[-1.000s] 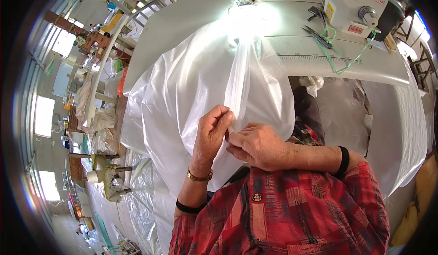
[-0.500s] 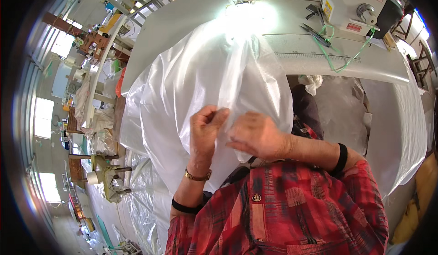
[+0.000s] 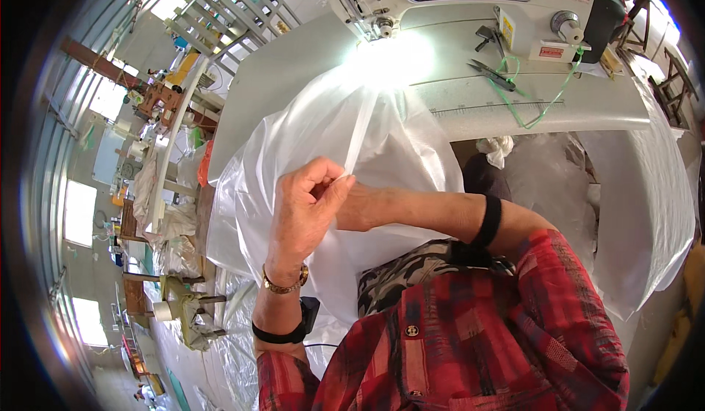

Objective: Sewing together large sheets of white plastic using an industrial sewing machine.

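The clear plastic sheet (image 3: 308, 139) is bunched up in front of the person, draped from the sewing table down over the lap, with a folded seam strip (image 3: 361, 128) running up its middle toward the machine. Nearest of all is the red plaid shirt (image 3: 477, 337) with its sleeves pushed back, and a patch of camouflage cloth (image 3: 411, 271) showing just above it. The left hand (image 3: 305, 213) is raised in front of the chest, fingers curled in and pinching the lower end of the seam strip between thumb and fingertips. A gold wristwatch (image 3: 286, 285) sits on that wrist, with a black band (image 3: 283, 330) further down the forearm. The right hand (image 3: 352, 205) comes across from the other side, mostly hidden behind the left one; it touches the plastic at the same spot, but whether it is gripping cannot be told from here. Its forearm wears a black band (image 3: 490, 220) too.

Beyond the hands the sheet rises in a glossy mound to the white table (image 3: 294, 66), brightly lit right under the needle. The white sewing machine (image 3: 470, 0) stands at the far edge, with a small blue lit display on its front. A pair of scissors (image 3: 490, 73) lies on the table to the right of the mound, beside a loop of green cord (image 3: 536, 106). More plastic hangs off the table's right end. Off to the left, further away, stand other work tables piled with cloth (image 3: 165, 190).
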`<state>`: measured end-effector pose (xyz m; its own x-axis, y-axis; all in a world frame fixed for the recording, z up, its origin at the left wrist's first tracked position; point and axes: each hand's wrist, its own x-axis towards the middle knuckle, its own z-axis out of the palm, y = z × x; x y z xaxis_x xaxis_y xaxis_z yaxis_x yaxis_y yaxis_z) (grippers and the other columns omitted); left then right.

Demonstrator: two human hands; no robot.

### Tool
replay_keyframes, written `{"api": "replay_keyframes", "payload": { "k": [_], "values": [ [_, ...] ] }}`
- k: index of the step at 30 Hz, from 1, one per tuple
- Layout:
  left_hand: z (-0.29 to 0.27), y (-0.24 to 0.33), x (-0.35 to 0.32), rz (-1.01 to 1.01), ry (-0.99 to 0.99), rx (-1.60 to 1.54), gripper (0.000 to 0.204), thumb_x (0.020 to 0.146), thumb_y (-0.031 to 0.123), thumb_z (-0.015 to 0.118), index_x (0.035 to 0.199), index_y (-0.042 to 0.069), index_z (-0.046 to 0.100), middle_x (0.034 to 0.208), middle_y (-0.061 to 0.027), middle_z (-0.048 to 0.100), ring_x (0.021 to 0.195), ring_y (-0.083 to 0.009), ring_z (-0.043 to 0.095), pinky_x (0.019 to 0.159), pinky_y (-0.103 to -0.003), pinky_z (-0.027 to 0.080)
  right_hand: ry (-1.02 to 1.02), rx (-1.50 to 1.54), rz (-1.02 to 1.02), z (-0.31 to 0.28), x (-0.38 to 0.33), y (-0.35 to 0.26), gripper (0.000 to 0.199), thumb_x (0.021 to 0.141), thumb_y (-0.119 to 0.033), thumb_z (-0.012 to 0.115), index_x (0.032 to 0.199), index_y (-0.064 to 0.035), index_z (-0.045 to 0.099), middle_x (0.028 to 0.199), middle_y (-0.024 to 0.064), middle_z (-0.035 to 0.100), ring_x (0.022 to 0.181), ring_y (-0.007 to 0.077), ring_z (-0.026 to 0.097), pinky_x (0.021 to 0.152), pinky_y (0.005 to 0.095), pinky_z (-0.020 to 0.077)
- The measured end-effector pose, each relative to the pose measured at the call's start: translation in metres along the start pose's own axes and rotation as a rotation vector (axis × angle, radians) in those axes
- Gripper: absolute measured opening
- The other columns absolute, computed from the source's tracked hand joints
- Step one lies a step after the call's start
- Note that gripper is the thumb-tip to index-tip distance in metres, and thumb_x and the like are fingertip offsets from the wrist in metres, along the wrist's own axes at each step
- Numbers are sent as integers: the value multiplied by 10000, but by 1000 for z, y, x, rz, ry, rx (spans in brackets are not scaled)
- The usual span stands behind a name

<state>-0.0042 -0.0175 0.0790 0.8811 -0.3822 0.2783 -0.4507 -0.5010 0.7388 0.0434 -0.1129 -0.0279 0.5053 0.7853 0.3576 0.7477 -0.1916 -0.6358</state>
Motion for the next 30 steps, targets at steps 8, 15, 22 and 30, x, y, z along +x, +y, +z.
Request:
{"api": "replay_keyframes", "payload": {
  "k": [8, 15, 22, 30],
  "values": [
    [18, -18, -20, -162, 24, -220, 150, 910, 46, 662, 788, 6, 584, 613, 66, 429, 576, -18, 338, 493, -219, 271, 758, -464, 248, -31, -124, 3, 306, 780, -106, 714, 1052, -19, 604, 1086, 185, 618, 1007, 362, 581, 878, 460, 462],
    [40, -10, -13, -56, -25, -248, 160, 906, 54, 669, 807, -6, 558, 608, 38, 444, 561, -27, 338, 482, -231, 288, 784, -255, 828, 0, -194, 14, 190, 823, -89, 678, 944, -17, 551, 945, 174, 583, 886, 381, 566, 756, 461, 454],
    [51, -3, -18, -127, -21, -248, 139, 887, 36, 686, 796, 7, 585, 623, 71, 456, 578, -11, 352, 503, -209, 301, 585, -23, 522, -32, -159, -51, 163, 892, -55, 621, 814, 16, 496, 743, 185, 513, 700, 381, 539, 617, 423, 428],
    [60, -14, -27, -130, -100, -106, 106, 917, 37, 631, 874, -42, 575, 666, 29, 519, 629, -23, 426, 544, -213, 369, 558, 19, 311, -39, -132, -66, 141, 878, -67, 626, 816, -9, 513, 714, 149, 540, 689, 365, 566, 665, 436, 445]
  ]
}}
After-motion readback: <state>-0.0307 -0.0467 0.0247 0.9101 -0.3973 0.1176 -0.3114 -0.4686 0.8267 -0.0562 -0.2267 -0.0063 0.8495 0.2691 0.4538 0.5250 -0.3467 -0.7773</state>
